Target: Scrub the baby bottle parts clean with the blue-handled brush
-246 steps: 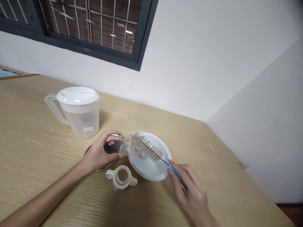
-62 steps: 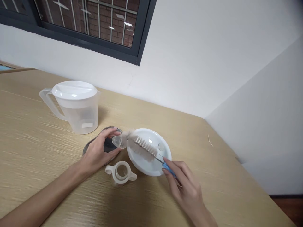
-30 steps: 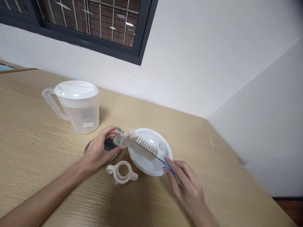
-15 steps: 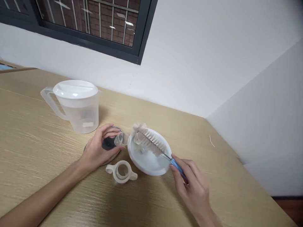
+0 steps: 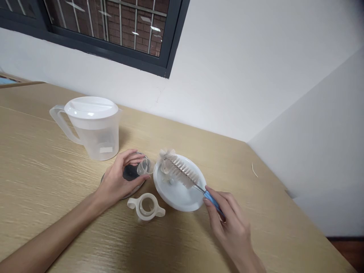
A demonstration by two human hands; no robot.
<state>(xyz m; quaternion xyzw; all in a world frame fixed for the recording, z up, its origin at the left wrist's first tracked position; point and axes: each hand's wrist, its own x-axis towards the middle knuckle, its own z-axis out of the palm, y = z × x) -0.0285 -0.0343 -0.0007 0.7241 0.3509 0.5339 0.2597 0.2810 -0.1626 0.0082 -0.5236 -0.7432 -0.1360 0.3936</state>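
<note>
A small clear plastic cup (image 5: 144,167) is pinched between the thumb and fingers of my left hand (image 5: 121,176), tilted above a dark round dish (image 5: 131,173). My right hand (image 5: 227,216) is closed around the blue handle of a bottle brush (image 5: 183,170). The brush's pale bristles lie over a white bowl (image 5: 182,201), their tip near the bowl's left rim and beside the cup. Just below the cup, a cream-coloured ring with two handles (image 5: 146,207) rests on the table.
A translucent lidded pitcher (image 5: 96,129) stands at the back left of the wooden table (image 5: 93,242). A thin pale strip (image 5: 254,170) lies on the right side. Behind the table are a white wall and a barred window (image 5: 127,26).
</note>
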